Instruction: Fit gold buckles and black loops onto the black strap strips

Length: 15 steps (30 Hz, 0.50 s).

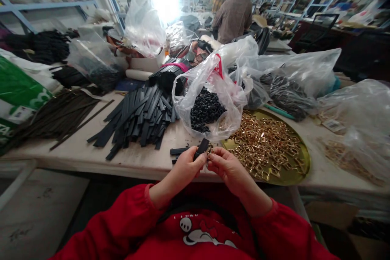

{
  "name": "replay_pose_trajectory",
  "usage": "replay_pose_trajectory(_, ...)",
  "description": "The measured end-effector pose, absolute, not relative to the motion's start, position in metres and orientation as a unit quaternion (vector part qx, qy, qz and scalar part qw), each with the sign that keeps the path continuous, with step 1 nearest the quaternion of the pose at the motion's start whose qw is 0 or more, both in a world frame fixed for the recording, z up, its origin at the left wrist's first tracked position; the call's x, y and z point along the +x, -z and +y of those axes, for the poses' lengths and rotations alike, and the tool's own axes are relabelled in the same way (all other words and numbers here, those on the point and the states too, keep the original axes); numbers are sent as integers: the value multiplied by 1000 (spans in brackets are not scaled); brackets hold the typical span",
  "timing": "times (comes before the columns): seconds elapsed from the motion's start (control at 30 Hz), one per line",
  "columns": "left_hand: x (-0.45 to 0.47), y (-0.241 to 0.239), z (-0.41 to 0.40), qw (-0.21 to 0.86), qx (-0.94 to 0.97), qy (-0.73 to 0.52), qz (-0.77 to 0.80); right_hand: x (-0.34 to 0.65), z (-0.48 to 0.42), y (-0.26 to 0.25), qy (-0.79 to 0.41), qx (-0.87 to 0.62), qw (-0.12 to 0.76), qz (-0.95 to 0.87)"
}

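My left hand (187, 166) pinches a short black strap (201, 147) that sticks up from its fingers, just at the table's front edge. My right hand (227, 165) meets it, fingers closed on a small gold buckle (210, 151) at the strap's end. Both hands hover in front of a round gold tray (297, 174) heaped with gold buckles (262, 142). A clear bag of black rings (207, 107) stands just behind the hands. A pile of black straps (140, 118) lies to the left.
Two loose black strap pieces (178, 151) lie on the table (76, 152) by my left hand. Thin dark strips (57, 115) lie far left, more plastic bags (292, 77) at the right. A person (233, 14) stands at the back.
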<state>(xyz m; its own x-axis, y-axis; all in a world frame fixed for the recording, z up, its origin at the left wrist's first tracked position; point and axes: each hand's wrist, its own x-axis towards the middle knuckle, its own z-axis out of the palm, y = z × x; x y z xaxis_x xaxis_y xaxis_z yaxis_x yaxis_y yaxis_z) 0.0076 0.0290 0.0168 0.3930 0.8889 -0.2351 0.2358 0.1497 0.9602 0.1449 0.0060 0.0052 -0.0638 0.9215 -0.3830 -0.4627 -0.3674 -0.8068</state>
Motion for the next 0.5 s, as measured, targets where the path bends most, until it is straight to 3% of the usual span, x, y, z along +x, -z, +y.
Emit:
replay_pose_trajectory(0.2,-4,-20,33,571,651,-214,451,151,8,1,-593,-483,490,-418)
replay_pose_trajectory(0.3,-10,-19,34,555,668,-215,447,152,8,1,-617,-490,516,-337)
replay_pose_trajectory(0.5,-16,-15,25,410,775,-194,440,137,0,5,-710,-428,538,-154)
